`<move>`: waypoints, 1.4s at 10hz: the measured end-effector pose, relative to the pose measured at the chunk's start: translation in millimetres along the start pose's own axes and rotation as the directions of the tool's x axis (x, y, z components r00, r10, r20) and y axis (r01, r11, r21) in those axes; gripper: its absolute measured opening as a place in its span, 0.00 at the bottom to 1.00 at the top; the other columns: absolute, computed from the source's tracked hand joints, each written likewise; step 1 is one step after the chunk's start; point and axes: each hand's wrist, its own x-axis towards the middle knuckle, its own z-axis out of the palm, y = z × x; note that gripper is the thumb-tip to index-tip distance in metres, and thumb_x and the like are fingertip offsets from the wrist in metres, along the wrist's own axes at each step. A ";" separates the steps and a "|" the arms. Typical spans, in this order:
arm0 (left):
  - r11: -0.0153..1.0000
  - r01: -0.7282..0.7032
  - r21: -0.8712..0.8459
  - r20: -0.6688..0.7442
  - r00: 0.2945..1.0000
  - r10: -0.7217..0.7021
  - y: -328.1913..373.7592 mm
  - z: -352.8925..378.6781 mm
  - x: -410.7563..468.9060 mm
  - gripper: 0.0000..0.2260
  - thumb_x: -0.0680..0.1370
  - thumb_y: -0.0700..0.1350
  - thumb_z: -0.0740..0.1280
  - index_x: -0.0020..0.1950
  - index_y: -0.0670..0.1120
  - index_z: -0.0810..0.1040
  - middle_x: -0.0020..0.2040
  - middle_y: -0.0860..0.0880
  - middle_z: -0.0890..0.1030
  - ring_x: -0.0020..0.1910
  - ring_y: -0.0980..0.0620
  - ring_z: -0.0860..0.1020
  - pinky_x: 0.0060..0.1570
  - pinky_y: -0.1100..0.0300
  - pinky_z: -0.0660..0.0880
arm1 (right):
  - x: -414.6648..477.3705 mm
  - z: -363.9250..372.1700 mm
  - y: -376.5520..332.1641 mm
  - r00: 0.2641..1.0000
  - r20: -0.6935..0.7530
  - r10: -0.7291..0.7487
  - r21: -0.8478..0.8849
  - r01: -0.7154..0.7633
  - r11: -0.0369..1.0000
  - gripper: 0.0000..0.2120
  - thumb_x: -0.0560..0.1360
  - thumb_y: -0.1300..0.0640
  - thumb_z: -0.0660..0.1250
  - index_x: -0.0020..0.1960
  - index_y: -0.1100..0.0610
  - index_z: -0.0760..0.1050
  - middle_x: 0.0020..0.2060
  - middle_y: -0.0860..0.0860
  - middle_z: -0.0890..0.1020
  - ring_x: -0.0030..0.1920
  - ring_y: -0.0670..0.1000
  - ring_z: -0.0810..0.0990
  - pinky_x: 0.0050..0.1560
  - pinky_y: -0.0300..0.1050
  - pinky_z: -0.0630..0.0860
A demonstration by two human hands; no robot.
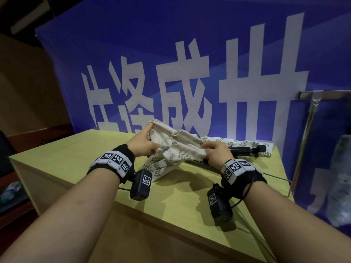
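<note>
Left grip (pixel 143 144) pinched the leaf-print drawstring bag (pixel 176 147) at its mouth edge. Right grip (pixel 218 151) curled round the opposite edge, fingertips buried in folds. Bag was held just above the worktop (pixel 171 202), its lower end draped on it. Black rod-shaped gadget (pixel 247 149) lay behind, partly covered and hard to identify.

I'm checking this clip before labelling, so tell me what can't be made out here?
Head view, all four:
1. Inside of the leaf-print cloth bag: hidden by its own folds, contents unknowable.
2. Fingers of the left hand and right hand: mostly buried in the fabric they grip.
3. Black rod-like object on the table: partly covered by bag and right hand, identity unclear.
4. Pale shape at the right edge: blurred and cut off.
</note>
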 end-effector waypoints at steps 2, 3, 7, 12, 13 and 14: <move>0.992 -0.043 -0.117 -0.407 0.914 -0.008 13.6 -42.5 -1.2 0.11 0.77 0.35 0.64 0.59 0.42 0.73 0.54 0.40 0.79 0.47 0.42 0.81 0.37 0.54 0.80 | -2.8 39.4 -39.3 0.933 0.360 -0.019 0.338 -0.112 0.934 0.20 0.79 0.67 0.56 0.71 0.61 0.67 0.39 0.53 0.74 0.32 0.49 0.74 0.37 0.44 0.73; 0.990 -0.068 0.120 -0.617 0.777 0.128 25.4 -68.5 -6.3 0.05 0.76 0.41 0.65 0.51 0.44 0.73 0.45 0.46 0.78 0.43 0.47 0.79 0.39 0.55 0.77 | -8.5 58.9 -54.5 0.869 0.493 -0.050 0.434 -0.196 0.879 0.24 0.79 0.69 0.55 0.74 0.63 0.59 0.44 0.54 0.72 0.33 0.49 0.72 0.35 0.41 0.69; 0.943 0.048 0.329 -0.152 0.988 0.003 -4.2 42.8 34.8 0.07 0.79 0.47 0.67 0.48 0.48 0.70 0.49 0.41 0.81 0.36 0.46 0.78 0.36 0.55 0.76 | -9.4 -12.6 33.4 0.744 0.354 0.566 0.800 -0.555 0.228 0.29 0.79 0.52 0.64 0.74 0.61 0.58 0.65 0.65 0.71 0.59 0.61 0.78 0.55 0.50 0.76; 0.954 -0.034 0.297 -0.030 0.999 0.045 -10.8 35.8 12.0 0.04 0.79 0.45 0.67 0.50 0.48 0.82 0.42 0.52 0.80 0.33 0.56 0.74 0.35 0.63 0.70 | 9.3 2.7 52.0 0.785 0.146 0.602 0.931 -0.315 0.185 0.26 0.82 0.46 0.54 0.75 0.57 0.55 0.71 0.57 0.65 0.69 0.59 0.68 0.58 0.46 0.74; 0.954 -0.014 0.301 -0.024 0.999 0.022 -15.0 32.8 12.4 0.05 0.79 0.46 0.67 0.51 0.47 0.81 0.45 0.51 0.81 0.36 0.55 0.76 0.37 0.63 0.70 | 13.9 -7.7 59.5 0.801 -0.170 0.574 0.685 -0.323 0.653 0.36 0.76 0.41 0.61 0.76 0.56 0.52 0.67 0.55 0.72 0.64 0.58 0.73 0.53 0.45 0.70; 0.965 -0.015 0.262 -0.022 1.000 0.021 -16.3 33.9 14.4 0.03 0.79 0.45 0.68 0.50 0.48 0.81 0.51 0.47 0.82 0.46 0.48 0.79 0.43 0.63 0.73 | 0.3 -19.8 62.0 0.855 -0.231 0.465 0.395 -0.354 0.848 0.35 0.71 0.39 0.65 0.72 0.53 0.62 0.60 0.52 0.77 0.53 0.54 0.78 0.42 0.40 0.70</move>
